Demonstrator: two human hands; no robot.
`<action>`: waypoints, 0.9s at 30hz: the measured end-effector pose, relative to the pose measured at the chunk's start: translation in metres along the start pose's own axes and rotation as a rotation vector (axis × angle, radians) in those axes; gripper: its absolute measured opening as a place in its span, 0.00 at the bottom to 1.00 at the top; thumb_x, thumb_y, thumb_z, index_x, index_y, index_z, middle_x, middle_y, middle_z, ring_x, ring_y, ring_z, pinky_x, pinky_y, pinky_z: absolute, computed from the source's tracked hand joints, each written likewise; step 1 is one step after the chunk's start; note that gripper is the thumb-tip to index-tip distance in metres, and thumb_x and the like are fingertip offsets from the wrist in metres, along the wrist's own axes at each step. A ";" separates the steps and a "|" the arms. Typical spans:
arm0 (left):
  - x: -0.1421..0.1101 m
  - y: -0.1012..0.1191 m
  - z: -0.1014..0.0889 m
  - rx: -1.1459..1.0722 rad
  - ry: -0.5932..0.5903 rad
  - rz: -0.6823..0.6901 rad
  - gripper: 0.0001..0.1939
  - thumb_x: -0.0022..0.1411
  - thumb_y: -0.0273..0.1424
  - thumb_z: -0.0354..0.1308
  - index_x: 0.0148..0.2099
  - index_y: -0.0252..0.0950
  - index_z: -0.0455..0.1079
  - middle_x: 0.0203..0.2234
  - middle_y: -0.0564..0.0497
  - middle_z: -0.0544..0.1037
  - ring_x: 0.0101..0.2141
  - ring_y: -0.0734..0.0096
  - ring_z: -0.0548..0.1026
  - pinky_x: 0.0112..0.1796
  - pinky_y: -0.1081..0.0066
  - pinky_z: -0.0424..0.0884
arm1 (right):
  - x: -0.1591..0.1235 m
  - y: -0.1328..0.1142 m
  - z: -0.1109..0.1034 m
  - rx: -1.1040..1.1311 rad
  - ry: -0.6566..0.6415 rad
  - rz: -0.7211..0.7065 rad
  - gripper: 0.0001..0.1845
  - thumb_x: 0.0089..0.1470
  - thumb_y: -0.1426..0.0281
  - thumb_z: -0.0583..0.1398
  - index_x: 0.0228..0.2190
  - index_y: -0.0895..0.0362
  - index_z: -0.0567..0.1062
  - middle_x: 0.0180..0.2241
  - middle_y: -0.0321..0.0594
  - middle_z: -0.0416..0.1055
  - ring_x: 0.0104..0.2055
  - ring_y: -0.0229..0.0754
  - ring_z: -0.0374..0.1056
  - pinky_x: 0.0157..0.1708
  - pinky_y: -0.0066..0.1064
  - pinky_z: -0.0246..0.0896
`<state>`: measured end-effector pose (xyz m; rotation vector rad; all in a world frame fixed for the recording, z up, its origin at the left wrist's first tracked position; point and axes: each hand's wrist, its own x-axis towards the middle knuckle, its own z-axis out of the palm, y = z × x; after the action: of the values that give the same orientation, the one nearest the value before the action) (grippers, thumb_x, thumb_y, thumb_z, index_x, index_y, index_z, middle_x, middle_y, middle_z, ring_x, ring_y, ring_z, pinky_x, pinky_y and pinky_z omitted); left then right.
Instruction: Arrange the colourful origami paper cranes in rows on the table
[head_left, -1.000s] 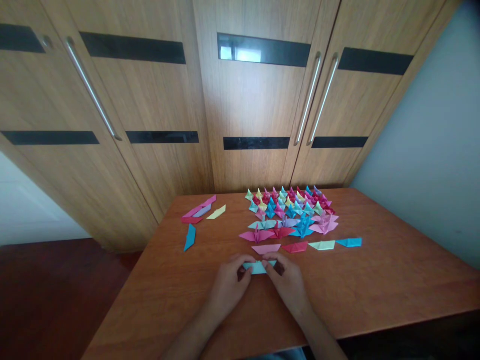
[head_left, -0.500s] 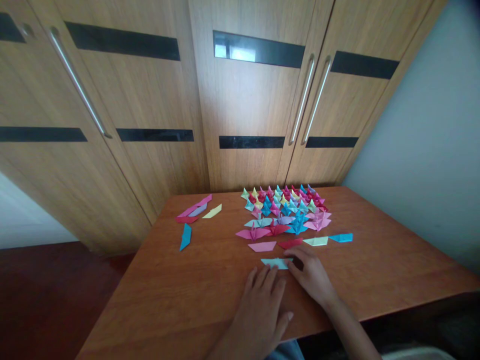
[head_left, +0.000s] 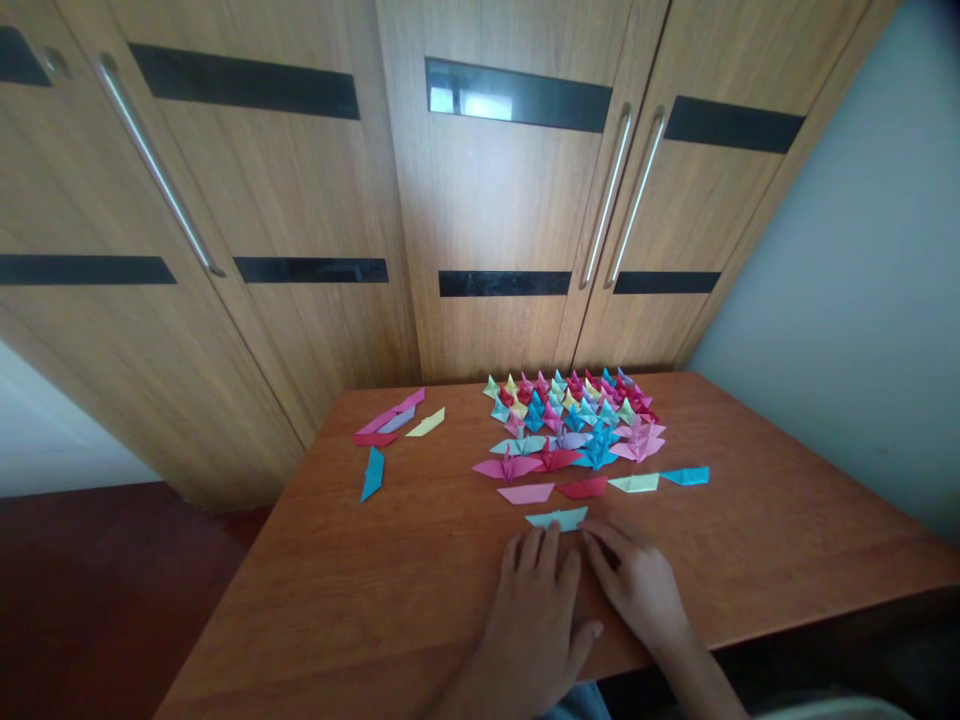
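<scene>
A light blue folded paper piece [head_left: 556,518] lies flat on the wooden table [head_left: 360,600], just beyond my fingertips. My left hand [head_left: 536,620] rests palm down on the table with its fingers stretched out, holding nothing. My right hand [head_left: 637,580] lies beside it, fingers extended and loosely spread, its fingertips a little short of the paper's right end. Beyond the piece runs a row of flat folded pieces: pink [head_left: 525,492], red [head_left: 583,487], pale yellow [head_left: 634,482] and blue [head_left: 685,475].
Several finished paper cranes [head_left: 574,415] in mixed colours stand in rows at the table's far side. More flat folded strips [head_left: 394,420] and a blue one [head_left: 372,473] lie at the far left. Wooden wardrobe doors [head_left: 480,200] stand behind; a grey wall [head_left: 847,300] is at the right.
Both hands let go of the light blue piece, which now lies on the table. They drew back toward me, and the left hand flattened palm down.
</scene>
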<state>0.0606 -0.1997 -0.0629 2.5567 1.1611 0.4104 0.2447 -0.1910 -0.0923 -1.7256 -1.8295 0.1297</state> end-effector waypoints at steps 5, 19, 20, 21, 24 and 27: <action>0.007 0.001 0.000 0.019 0.009 0.014 0.32 0.58 0.47 0.52 0.61 0.39 0.56 0.62 0.44 0.54 0.59 0.49 0.52 0.58 0.49 0.46 | 0.002 -0.006 0.001 -0.106 -0.054 0.013 0.16 0.57 0.67 0.50 0.39 0.50 0.76 0.36 0.40 0.73 0.36 0.42 0.69 0.36 0.30 0.63; 0.012 0.000 -0.001 0.005 0.037 0.009 0.31 0.60 0.48 0.48 0.61 0.40 0.56 0.62 0.45 0.53 0.60 0.48 0.51 0.57 0.47 0.46 | 0.001 -0.005 0.002 -0.074 -0.027 0.008 0.15 0.56 0.68 0.50 0.39 0.51 0.75 0.36 0.40 0.73 0.37 0.42 0.70 0.37 0.31 0.63; 0.011 -0.001 -0.001 0.005 0.041 0.009 0.31 0.60 0.48 0.49 0.61 0.41 0.56 0.63 0.45 0.53 0.60 0.48 0.51 0.58 0.47 0.46 | 0.001 -0.005 0.001 -0.065 -0.030 0.004 0.15 0.56 0.68 0.50 0.39 0.51 0.76 0.36 0.40 0.73 0.36 0.42 0.70 0.37 0.30 0.63; 0.011 -0.002 -0.001 0.006 0.044 0.011 0.31 0.59 0.47 0.50 0.62 0.41 0.55 0.63 0.45 0.52 0.60 0.48 0.51 0.58 0.47 0.46 | 0.001 -0.005 0.001 -0.056 -0.030 0.001 0.15 0.56 0.68 0.50 0.38 0.51 0.76 0.35 0.40 0.73 0.36 0.42 0.70 0.37 0.30 0.63; 0.009 -0.004 0.000 0.010 0.056 0.028 0.31 0.59 0.46 0.51 0.62 0.40 0.55 0.63 0.46 0.51 0.61 0.49 0.49 0.58 0.49 0.45 | 0.001 -0.005 0.001 -0.038 -0.029 0.001 0.15 0.56 0.68 0.50 0.38 0.52 0.76 0.36 0.41 0.74 0.36 0.42 0.70 0.38 0.31 0.63; 0.008 -0.004 0.000 0.005 0.055 0.032 0.31 0.60 0.46 0.51 0.62 0.40 0.55 0.63 0.46 0.51 0.61 0.50 0.49 0.59 0.50 0.46 | 0.001 -0.003 0.002 -0.026 -0.039 0.009 0.15 0.56 0.68 0.50 0.39 0.52 0.75 0.37 0.41 0.73 0.36 0.42 0.69 0.39 0.31 0.63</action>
<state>0.0633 -0.1910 -0.0630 2.5863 1.1434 0.4893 0.2408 -0.1901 -0.0925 -1.7608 -1.8585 0.1449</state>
